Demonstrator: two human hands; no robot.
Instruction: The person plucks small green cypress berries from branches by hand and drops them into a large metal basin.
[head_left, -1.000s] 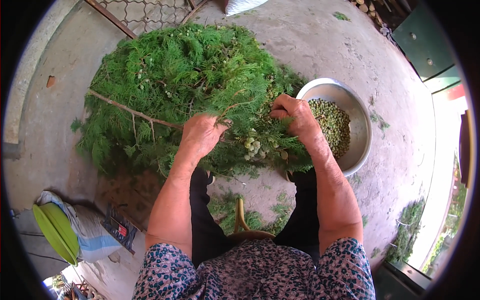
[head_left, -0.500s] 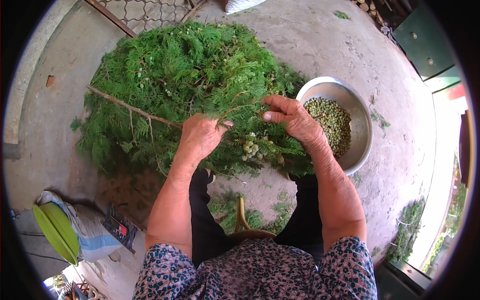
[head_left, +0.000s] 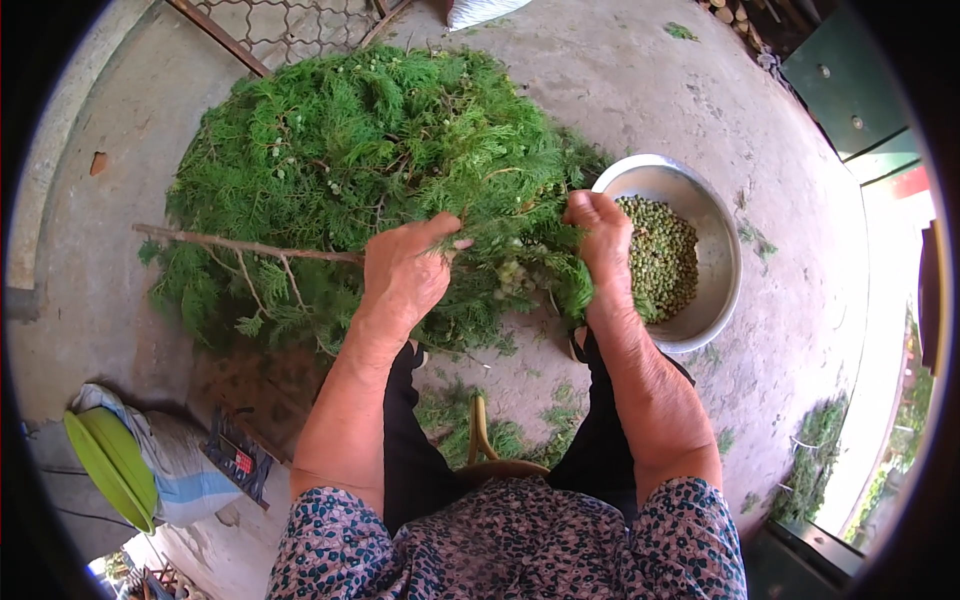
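- Step in hand, judging by the pose: 1 branch steadied by the left hand, its leafy end worked by the right.
- Left hand: fingers closed around a long, brown, woody branch with feathery green foliage; bare end sticks out past the left edge of the big heaped green conifer pile.
- Right hand: fingers curled in narrow by foliage at the pile's right edge; cannot tell what, if anything, is pinched.
- Pale green, knobbly cone cluster: between the 2 hands, half hidden by sprigs.
- Round silver metal bowl: on the grey concrete floor, just beyond the pile's right edge; small green-brown cones lie inside.
- Next move probably calls for a firm left hold and right fingertips clear of leaves, right on the cluster.
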